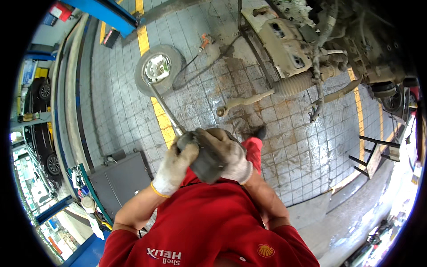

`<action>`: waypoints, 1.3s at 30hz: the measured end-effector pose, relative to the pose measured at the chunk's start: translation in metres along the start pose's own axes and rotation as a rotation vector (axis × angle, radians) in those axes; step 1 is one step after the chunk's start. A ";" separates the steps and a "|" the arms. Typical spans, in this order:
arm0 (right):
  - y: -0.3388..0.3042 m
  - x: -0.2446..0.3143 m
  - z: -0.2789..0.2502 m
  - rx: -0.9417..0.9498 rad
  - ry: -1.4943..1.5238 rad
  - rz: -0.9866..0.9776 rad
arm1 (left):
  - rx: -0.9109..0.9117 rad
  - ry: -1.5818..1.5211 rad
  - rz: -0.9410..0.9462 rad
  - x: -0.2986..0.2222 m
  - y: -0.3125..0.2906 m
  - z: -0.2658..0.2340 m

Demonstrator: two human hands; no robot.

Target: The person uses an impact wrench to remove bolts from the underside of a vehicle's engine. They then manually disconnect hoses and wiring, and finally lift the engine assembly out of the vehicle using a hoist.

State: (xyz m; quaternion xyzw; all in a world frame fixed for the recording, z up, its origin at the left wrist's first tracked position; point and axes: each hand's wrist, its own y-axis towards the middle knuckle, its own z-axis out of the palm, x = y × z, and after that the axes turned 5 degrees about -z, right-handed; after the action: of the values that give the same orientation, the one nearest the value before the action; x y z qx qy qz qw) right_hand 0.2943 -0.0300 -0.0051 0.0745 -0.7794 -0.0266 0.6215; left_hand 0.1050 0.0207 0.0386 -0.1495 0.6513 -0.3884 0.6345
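Against my waist I hold a dark, blocky power tool (pixel 206 155), blurred, its exact kind hard to make out. A long metal bar (pixel 164 104) sticks out from it, away from me and slightly left. The bar's far end overlaps the wheel (pixel 143 66) lying on the floor; whether they touch I cannot tell. My left hand (pixel 174 167), in a whitish work glove, is closed on the tool's left side, thumb on top. My right hand (pixel 232 156), gloved too, wraps its far right side, its fingertips partly hidden.
A dirty engine assembly (pixel 307 49) with hoses hangs over the floor at far right; a bent arm (pixel 249 101) juts from it leftward. An orange tool (pixel 207 41) lies beyond the wheel. A grey cabinet (pixel 122 180) stands left, a black metal stand (pixel 371 153) right, a blue post (pixel 109 18) far left.
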 end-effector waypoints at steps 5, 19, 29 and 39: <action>0.023 -0.034 0.062 0.300 -0.329 -0.015 | -0.172 0.027 -0.138 0.022 0.005 -0.059; 0.086 -0.112 0.141 0.467 -0.528 0.048 | -0.342 -0.224 -0.345 0.060 0.134 -0.166; 0.063 -0.224 0.188 0.494 -0.447 0.698 | -0.399 0.799 -0.464 0.176 0.391 -0.356; 0.057 -0.287 0.246 0.514 -0.289 1.205 | -0.234 1.017 -0.553 0.236 0.586 -0.492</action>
State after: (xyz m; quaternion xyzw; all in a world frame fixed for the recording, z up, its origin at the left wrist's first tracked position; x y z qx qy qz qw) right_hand 0.1126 0.0563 -0.3303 -0.2323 -0.7416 0.5021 0.3794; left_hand -0.2194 0.3970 -0.5888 -0.1776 0.8491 -0.4880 0.0969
